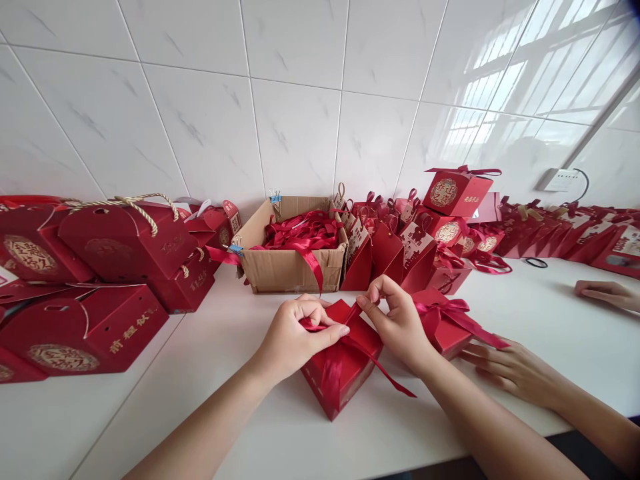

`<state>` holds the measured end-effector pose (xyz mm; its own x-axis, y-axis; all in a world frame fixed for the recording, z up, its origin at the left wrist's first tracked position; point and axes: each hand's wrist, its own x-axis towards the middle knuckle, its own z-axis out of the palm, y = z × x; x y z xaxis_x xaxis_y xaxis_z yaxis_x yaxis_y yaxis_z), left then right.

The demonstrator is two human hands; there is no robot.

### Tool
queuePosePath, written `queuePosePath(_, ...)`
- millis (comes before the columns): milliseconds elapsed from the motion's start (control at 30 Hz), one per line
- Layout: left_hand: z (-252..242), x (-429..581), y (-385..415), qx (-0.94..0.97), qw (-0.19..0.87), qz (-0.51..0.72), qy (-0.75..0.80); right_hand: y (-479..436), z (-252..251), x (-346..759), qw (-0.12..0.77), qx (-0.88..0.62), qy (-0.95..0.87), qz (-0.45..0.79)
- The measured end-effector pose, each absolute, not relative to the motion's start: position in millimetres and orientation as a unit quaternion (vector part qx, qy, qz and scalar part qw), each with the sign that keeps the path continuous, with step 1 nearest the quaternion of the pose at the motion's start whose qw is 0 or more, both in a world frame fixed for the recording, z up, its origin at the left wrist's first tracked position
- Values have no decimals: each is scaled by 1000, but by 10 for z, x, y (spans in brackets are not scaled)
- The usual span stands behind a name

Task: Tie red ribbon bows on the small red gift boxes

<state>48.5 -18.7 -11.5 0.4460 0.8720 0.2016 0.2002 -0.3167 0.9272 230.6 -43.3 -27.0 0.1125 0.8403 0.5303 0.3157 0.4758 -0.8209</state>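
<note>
A small red gift box [345, 363] stands on the white table [210, 373] right in front of me, with a red ribbon [350, 347] wrapped over it. My left hand [295, 337] is closed and pinches the ribbon at the box's top left. At the top right of the box, my right hand [395, 320] pinches another part of the same ribbon, fingers curled. A loose ribbon tail [395, 383] trails off the box to the right.
A cardboard box of red ribbons [293, 250] sits behind the gift box. Large red boxes with rope handles [125, 243] pile up on the left. Several small red boxes [450, 227] line the tiled wall at right. Another person's hands [515, 370] rest beside a ribboned red box [445, 323].
</note>
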Motion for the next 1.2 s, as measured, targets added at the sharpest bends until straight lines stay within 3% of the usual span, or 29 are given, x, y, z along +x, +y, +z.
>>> queuePosePath(433,-63,401,-101,567,644,391,333,-513,-226,2299,554,-460,-629,293)
queuePosePath(767,-76,397,-65,556,653,392,331,-542,-202,2326,585,-438,-667,145)
queuePosePath(1000,-105,394,-33,567,636,395,344,-636,-105,2435,470,-272,-830,124)
queuePosePath(1067,-120,394,-12,573,619,399,359,-619,-111,2472,490,-225,-822,184)
queuePosePath(1200,-140,389,15,572,610,408,365,-503,-172,2520,627,-227,-672,322)
